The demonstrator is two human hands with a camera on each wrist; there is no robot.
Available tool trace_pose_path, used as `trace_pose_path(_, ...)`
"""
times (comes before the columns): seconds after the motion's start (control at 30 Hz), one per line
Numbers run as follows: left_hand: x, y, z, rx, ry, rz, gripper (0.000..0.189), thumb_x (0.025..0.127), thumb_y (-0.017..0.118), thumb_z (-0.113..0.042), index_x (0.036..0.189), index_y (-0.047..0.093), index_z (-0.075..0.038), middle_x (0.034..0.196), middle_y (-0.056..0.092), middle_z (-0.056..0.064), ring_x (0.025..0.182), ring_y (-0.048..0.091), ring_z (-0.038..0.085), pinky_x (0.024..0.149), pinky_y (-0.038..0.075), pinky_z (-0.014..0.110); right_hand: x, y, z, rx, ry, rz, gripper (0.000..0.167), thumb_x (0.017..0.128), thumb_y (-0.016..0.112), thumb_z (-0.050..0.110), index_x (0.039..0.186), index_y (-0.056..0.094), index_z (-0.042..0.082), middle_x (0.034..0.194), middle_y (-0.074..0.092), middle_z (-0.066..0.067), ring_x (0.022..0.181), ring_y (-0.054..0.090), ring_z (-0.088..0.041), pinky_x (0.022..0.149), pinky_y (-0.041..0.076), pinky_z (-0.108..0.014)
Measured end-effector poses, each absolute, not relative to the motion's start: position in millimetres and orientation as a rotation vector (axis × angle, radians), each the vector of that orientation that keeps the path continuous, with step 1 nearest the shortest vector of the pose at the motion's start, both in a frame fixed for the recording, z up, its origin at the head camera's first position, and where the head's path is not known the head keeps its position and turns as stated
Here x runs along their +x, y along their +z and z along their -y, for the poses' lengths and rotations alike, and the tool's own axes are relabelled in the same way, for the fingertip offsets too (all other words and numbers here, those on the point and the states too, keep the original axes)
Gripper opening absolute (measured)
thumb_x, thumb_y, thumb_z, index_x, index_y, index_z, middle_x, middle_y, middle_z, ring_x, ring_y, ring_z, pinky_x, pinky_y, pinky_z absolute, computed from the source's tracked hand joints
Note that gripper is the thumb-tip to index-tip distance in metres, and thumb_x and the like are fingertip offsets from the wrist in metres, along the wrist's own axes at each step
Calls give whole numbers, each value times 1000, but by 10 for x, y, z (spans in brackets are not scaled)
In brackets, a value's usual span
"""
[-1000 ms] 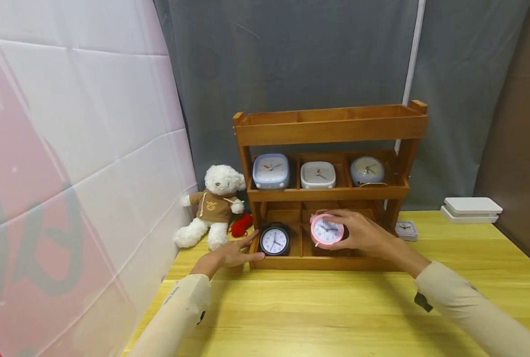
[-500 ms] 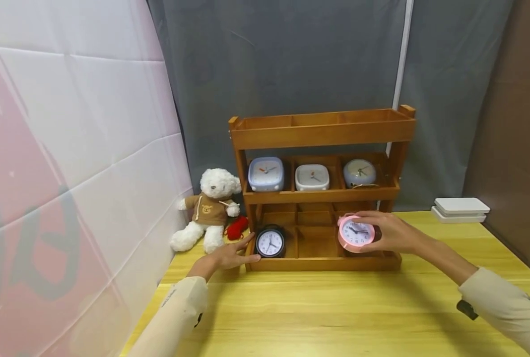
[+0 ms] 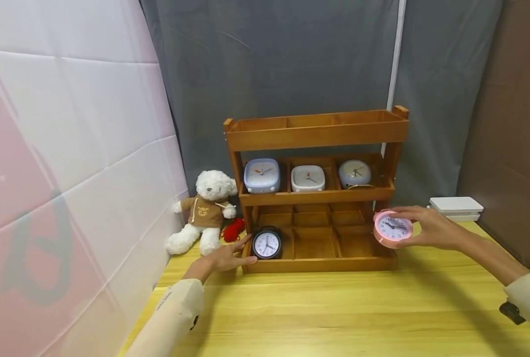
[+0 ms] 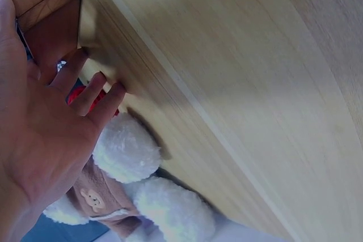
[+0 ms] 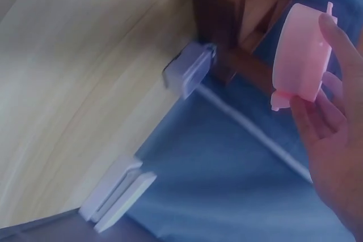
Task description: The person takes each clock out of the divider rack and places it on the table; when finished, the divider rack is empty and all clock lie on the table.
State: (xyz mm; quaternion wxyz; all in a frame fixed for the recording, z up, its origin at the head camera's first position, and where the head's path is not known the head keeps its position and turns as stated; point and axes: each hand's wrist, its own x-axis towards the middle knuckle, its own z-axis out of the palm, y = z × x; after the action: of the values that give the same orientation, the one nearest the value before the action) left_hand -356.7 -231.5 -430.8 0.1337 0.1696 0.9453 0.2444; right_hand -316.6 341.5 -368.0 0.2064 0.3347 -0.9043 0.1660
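On my far left a white plush bear (image 3: 207,212) sits on the bench (image 3: 318,312), a red bundle (image 3: 233,230) beside it. My left hand (image 3: 222,258), fingers spread and gripping nothing, rests at the lower left corner of the wooden rack (image 3: 318,136), next to the black clock (image 3: 267,245) in the lowest tray's front left compartment. Three more clocks (image 3: 308,178) fill the middle tray. Near the rack's right end, well apart from my left, my right hand (image 3: 430,230) pinches the pink clock (image 3: 393,229) between thumb and fingers, face towards me.
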Motion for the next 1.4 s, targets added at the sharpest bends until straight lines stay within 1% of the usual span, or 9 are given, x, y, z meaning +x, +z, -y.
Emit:
trace_pose_path(0.1,-3570,-4307,2313,491,717,-2736,92,95,65,-65,168,21,-28,154,50,22,143,43,47,116,33,63,-3169,-3685,-3578,895,453,2543,74,65,100,39,126,75,3,127,71,-18,108,66,-36,76,57,-44)
trace_pose_path(0.23,-3578,-4312,2317,504,722,-2736,92,95,65,-64,168,21,-27,153,51,24,142,43,48,115,33,63,-3196,-3730,-3806,856,437,2561,73,65,100,36,125,75,4,127,71,-17,100,64,-26,69,53,-32)
trace_pose_path(0.37,-3587,-4322,2325,517,725,-2733,93,95,65,-63,168,22,-25,153,50,25,142,44,48,115,33,64,-3256,-3838,-4041,810,431,2587,71,64,100,31,123,75,1,123,71,-21,92,61,-21,65,49,-26)
trace_pose_path(0.53,-3588,-4329,2348,523,715,-2735,92,96,65,-63,168,23,-24,152,51,26,142,45,47,116,33,63,-3373,-4018,-4277,739,441,2599,67,63,100,25,119,75,-1,119,72,-24,92,64,-23,68,49,-27)
trace_pose_path(0.77,-3594,-4309,2332,549,687,-2759,92,96,65,-63,167,23,-22,151,52,25,141,47,46,115,35,62,-3499,-4217,-4486,717,384,2626,64,63,99,18,115,73,-7,116,71,-29,96,67,-35,69,52,-29)
trace_pose_path(1.03,-3582,-4303,2314,536,662,-2759,92,96,64,-64,168,23,-24,151,53,24,140,48,45,115,36,61,-3636,-4379,-4544,627,581,2791,61,73,94,13,120,67,-14,121,64,-38,98,66,-40,73,53,-29)
trace_pose_path(1.17,-3578,-4285,2309,542,643,-2766,91,96,64,-64,168,23,-24,150,54,23,140,48,46,115,36,61,-3692,-4426,-4531,598,692,2831,61,77,92,12,123,64,-17,125,60,-43,109,61,-55,84,58,-51)
trace_pose_path(1.27,-3579,-4275,2308,542,625,-2768,91,96,63,-64,168,23,-25,150,54,23,139,49,47,114,37,61,-3729,-4437,-4516,578,765,2865,66,80,90,13,128,59,-20,129,55,-47,115,56,-62,91,50,-68)
trace_pose_path(1.4,-3582,-4272,2307,530,613,-2766,92,95,63,-66,168,23,-25,151,53,23,138,49,47,114,38,61,-3767,-4410,-4494,535,780,2929,72,84,87,17,135,52,-21,133,50,-49,117,54,-63,93,45,-74)
